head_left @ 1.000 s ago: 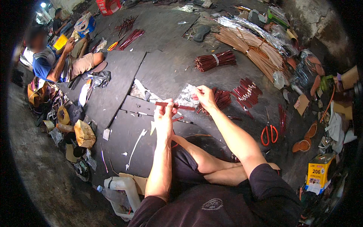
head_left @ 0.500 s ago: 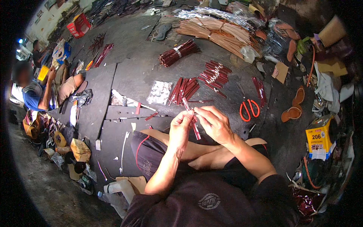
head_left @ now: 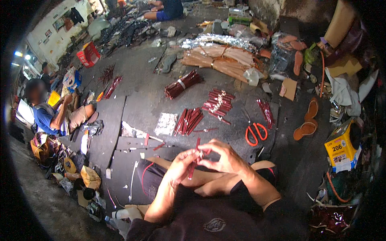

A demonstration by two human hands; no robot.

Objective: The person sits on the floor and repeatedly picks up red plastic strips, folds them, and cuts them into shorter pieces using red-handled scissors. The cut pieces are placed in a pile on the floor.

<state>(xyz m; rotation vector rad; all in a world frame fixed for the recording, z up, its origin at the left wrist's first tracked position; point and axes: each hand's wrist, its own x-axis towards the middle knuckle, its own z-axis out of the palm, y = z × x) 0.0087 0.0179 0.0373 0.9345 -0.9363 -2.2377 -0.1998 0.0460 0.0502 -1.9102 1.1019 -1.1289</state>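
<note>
The left hand [head_left: 179, 164] and the right hand [head_left: 223, 157] both pinch one thin red strip [head_left: 194, 160] above the lap. I think short, firm fingertip grips keep it straight. Red scissors [head_left: 255, 133] lie just right on the floor.

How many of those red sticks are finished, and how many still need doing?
I can't count them. Several piles of red sticks lie sorted on the dark floor, one tied bundle behind; those look done. Both hands, left hand and right hand, hold one red stick over the lap. Tan strips farther back look untouched.
</note>
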